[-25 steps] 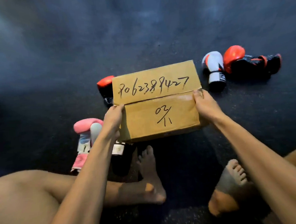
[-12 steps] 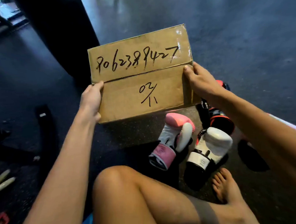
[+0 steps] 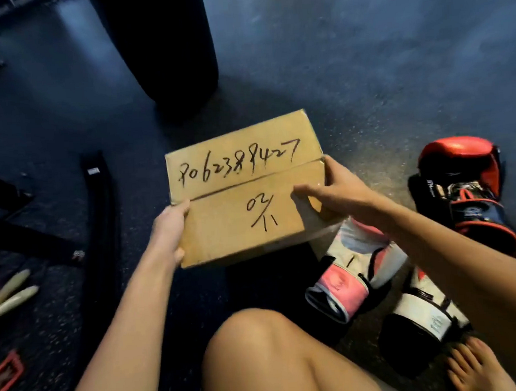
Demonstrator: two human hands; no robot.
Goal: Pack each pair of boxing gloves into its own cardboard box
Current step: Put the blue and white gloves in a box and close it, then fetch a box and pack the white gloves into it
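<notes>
Far left on the dark floor (image 3: 363,53): pale sticks (image 3: 10,293), a black strap (image 3: 101,223), a black punching bag (image 3: 163,44) behind. Our left hand (image 3: 169,228) clamps the cardboard box (image 3: 240,223) on its left edge, thumb on top, fingers curled under. The box is closed, tilted, with handwritten numbers on its flaps. Our right hand (image 3: 338,190) grips its right edge, thumb pressed on the flap. Pink-and-white glove (image 3: 349,283) beneath the box's right corner, white-black glove (image 3: 424,321) beside it, red-black glove (image 3: 464,188) further right.
</notes>
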